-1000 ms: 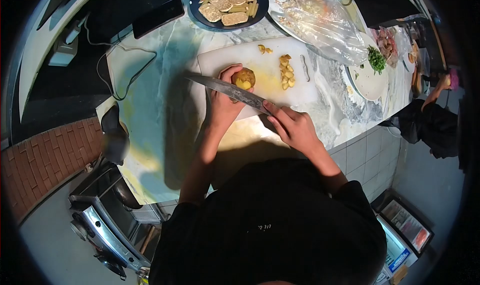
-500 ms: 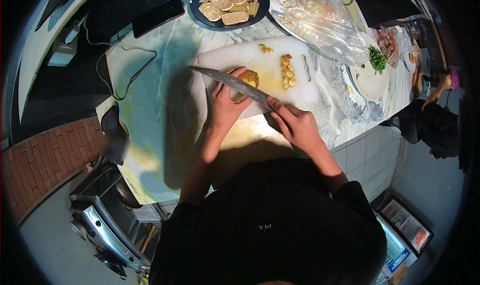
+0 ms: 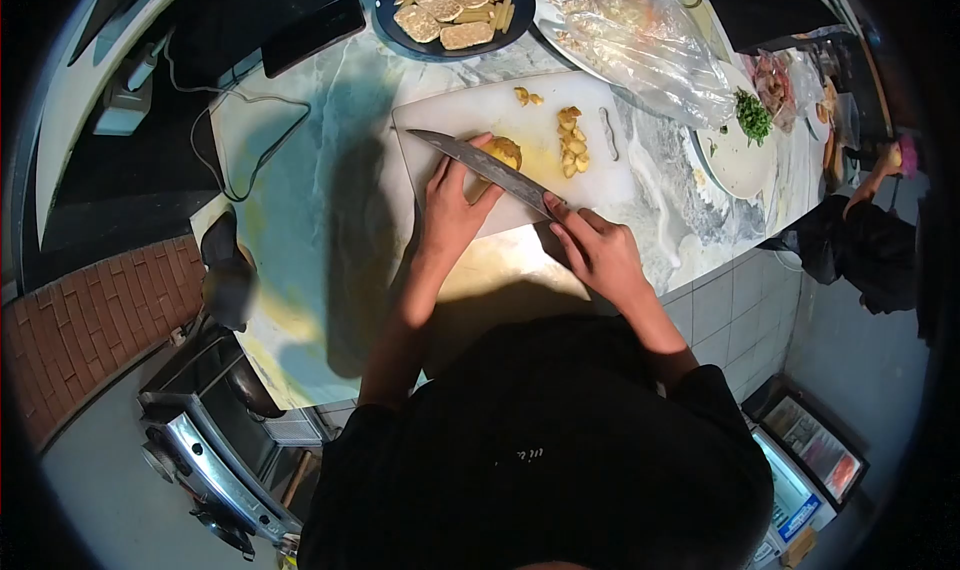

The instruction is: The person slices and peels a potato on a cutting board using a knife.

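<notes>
My left hand [image 3: 454,213] is closed around the near side of a brown-skinned root [image 3: 509,151] with yellow flesh showing. The knife [image 3: 482,162] lies slantwise across the front of that root and over my left fingers, its tip pointing up and left. My right hand [image 3: 598,253] grips it at the handle end, thumb and forefinger near the blade. Below them is a white cutting board [image 3: 455,101] with a yellow stain. A row of yellowish pieces [image 3: 573,145] and some smaller scraps [image 3: 526,96] lie on the board.
A dark pan [image 3: 395,35] with tempeh-like slabs stands behind the board. Right of it are a plastic bag [image 3: 665,60] and a plate [image 3: 742,175] with chopped greens [image 3: 752,117]. A cable [image 3: 262,160] lies left; another person [image 3: 865,240] is far right.
The knife has slid slightly right and down along with my right hand, and more yellow flesh shows on the root. My left hand keeps its hold.
</notes>
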The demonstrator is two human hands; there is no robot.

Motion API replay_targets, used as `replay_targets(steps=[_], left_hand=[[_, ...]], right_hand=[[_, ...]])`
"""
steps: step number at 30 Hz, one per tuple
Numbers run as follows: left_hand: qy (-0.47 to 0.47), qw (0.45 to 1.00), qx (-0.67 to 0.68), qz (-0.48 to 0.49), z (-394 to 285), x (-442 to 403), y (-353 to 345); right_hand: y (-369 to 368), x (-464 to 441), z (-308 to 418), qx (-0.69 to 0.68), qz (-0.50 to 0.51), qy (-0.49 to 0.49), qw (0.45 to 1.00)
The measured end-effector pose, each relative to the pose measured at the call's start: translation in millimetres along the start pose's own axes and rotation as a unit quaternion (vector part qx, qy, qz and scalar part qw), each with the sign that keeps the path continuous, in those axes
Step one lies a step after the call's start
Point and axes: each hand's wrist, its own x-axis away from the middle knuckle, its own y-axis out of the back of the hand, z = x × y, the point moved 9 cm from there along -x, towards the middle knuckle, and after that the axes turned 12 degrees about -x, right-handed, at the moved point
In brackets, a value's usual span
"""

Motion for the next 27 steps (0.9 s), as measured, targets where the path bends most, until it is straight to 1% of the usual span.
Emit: replay_targets(steps=[10, 14, 19, 21, 27], left_hand=[[0.007, 1.0, 0.0, 0.015, -4, -1, 0], [-0.01, 1.0, 0.015, 0.022, -8, -1, -2], [-0.007, 0.999, 0.019, 0.027, -9, -2, -2], [-0.025, 0.999, 0.018, 0.026, -11, -2, -2], [-0.011, 0.999, 0.021, 0.038, -11, -2, -2]], right_hand=[[-1, 0, -4, 0.008, 0.003, -0.003, 1.0], [-2, -1, -2, 0.016, 0.022, -0.02, 0.999], [-4, -3, -4, 0.011, -0.001, -0.004, 1.0], [-4, -4, -4, 0.012, -0.001, -0.003, 1.0], [-7, -10, -3, 0.035, 0.005, 0.006, 0.999]])
